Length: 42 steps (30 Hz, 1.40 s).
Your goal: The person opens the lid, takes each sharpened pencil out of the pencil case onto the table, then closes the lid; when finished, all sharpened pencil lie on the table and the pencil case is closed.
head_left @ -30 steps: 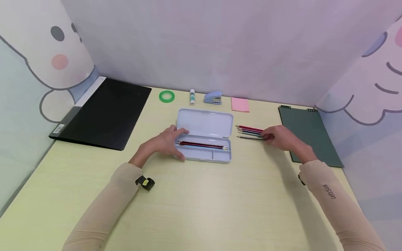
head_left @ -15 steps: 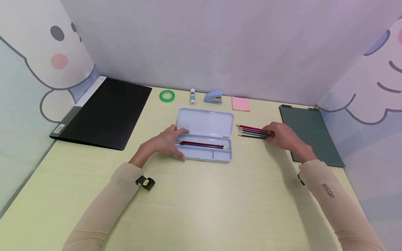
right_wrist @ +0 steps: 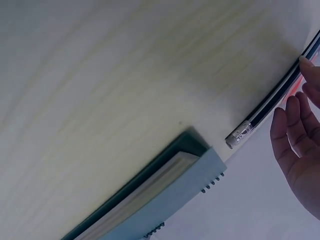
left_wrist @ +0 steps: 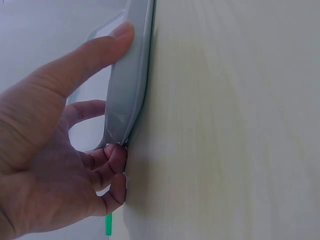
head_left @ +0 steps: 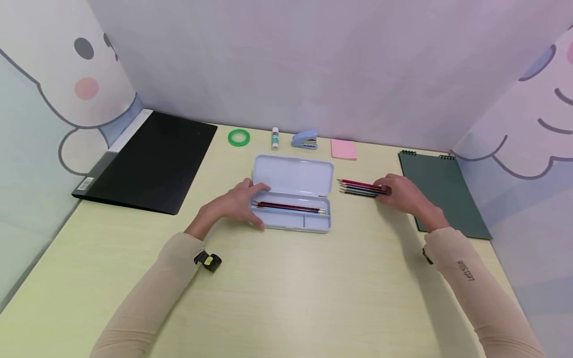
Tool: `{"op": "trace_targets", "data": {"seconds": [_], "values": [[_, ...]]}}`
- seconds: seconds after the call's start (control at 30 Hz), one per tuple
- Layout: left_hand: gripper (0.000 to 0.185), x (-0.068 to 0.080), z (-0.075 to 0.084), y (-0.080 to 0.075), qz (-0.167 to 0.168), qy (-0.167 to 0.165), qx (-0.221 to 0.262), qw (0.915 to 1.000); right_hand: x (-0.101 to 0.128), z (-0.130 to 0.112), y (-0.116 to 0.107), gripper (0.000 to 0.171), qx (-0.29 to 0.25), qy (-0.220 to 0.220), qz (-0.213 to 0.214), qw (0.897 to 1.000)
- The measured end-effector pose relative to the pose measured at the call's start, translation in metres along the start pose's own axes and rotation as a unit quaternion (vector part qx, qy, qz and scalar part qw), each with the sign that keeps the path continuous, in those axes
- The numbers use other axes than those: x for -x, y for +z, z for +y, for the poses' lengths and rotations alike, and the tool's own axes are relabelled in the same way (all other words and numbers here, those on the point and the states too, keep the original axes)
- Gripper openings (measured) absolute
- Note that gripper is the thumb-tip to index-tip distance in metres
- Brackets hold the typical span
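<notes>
far left, at about ten o'clock on the pale wood surface (head_left: 286, 298), a black folder (head_left: 152, 161) lies flat against the side wall. along the back at twelve o'clock sit a green tape ring (head_left: 238, 137), a small glue stick (head_left: 275, 138), a blue stapler (head_left: 305, 140) and a pink sticky pad (head_left: 343, 148).

now the left hand (head_left: 233, 205): it sits at the nine o'clock end of the open pencil case (head_left: 292, 193), thumb along the near front edge, fingers curled round the far corner. the left wrist view confirms it, thumb (left_wrist: 95, 55) pressed flat on the case wall, the other fingers tucked under and behind it. so that hand is grasping the pencil case. inside the tray, dark red pencils (head_left: 288, 206) lie lengthwise, and the lid stands open toward twelve o'clock.

centre right, just at three o'clock of the case, a little bunch of loose pencils (head_left: 358, 187) lies on the surface, tips pointing toward the case. the right hand (head_left: 400, 194) is at their eraser ends, fingertips on them. in the right wrist view the fingers (right_wrist: 295, 140) look fairly straight beside a dark pencil; whether they actually pinch one i cannot tell.

far right, at two o'clock, a dark green spiral notebook (head_left: 440, 191) lies flat just behind the right hand.
</notes>
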<state>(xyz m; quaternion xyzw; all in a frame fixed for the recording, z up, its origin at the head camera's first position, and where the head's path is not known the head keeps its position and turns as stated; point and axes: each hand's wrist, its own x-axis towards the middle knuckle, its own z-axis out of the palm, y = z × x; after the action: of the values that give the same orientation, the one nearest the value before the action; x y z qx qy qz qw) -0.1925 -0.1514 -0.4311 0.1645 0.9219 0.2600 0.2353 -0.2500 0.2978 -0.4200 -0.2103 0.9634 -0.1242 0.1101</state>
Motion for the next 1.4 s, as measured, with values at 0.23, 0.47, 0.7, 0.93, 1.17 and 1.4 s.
{"op": "trace_targets", "data": {"seconds": [0.23,0.47,0.7,0.93,1.17,1.4], "values": [[0.101,0.000,0.001,-0.002,-0.003,-0.001,0.000,1.0000,-0.001,-0.002,-0.001,0.037,0.004,-0.006,0.000,1.000],[0.101,0.000,0.002,-0.003,-0.006,-0.008,-0.001,1.0000,-0.005,-0.017,-0.003,0.042,-0.020,-0.034,0.017,0.999],[0.101,0.000,0.001,-0.003,-0.007,-0.011,0.003,0.9999,-0.017,-0.055,0.002,0.043,-0.098,-0.072,0.042,0.992],[0.101,0.001,-0.001,-0.003,-0.006,-0.010,0.011,0.9999,-0.033,-0.106,0.011,0.037,-0.146,-0.123,0.004,0.982],[0.100,0.001,-0.001,-0.001,-0.006,-0.010,0.011,0.9999,-0.046,-0.153,0.023,0.034,-0.106,-0.161,-0.070,0.979],[0.099,0.001,0.003,0.000,-0.007,-0.008,0.003,0.9999,-0.055,-0.179,0.030,0.033,-0.012,-0.186,-0.089,0.978]]}}
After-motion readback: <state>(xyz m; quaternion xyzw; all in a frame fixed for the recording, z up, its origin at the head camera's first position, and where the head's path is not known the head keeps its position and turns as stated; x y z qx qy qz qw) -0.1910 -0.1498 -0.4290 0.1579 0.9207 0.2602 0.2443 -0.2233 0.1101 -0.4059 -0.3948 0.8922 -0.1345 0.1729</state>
